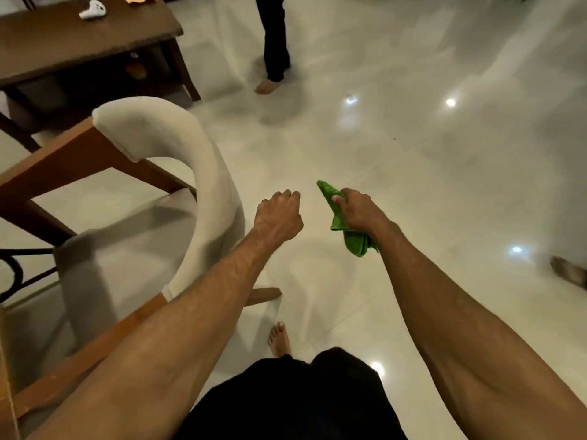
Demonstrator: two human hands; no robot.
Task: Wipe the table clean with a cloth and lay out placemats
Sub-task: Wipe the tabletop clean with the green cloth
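- The right hand (357,209) is clenched around a bunched green cloth (349,231), knuckles up, thumb pressed along the fabric.
- One pointed corner of the cloth sticks out ahead of the right fist, and a thicker folded wad hangs from the back of the fist, under the wrist.
- The left hand (279,214) is curled into a loose fist with nothing visible in it, held level with the right hand and a little apart from it.
- Both forearms are stretched forward over a glossy pale tiled floor (413,154), which shows bright spots of reflected light.
- Just beside the left hand, on its outer side, curves the padded cream backrest of a chair (178,160) with a wooden frame; the hand does not touch it.
- Well ahead of the left hand and further out stands a dark wooden table (79,42); a white game controller (92,9) lies on its top, and an orange-tan flat item sits at its far edge, cut off by the picture's border.
- Beyond both hands, a second person's dark trouser leg and bare foot (268,85) stand on the floor near the table's corner.
- Below the hands, the wearer's own bare foot (279,339) is planted on the tiles, above black clothing.
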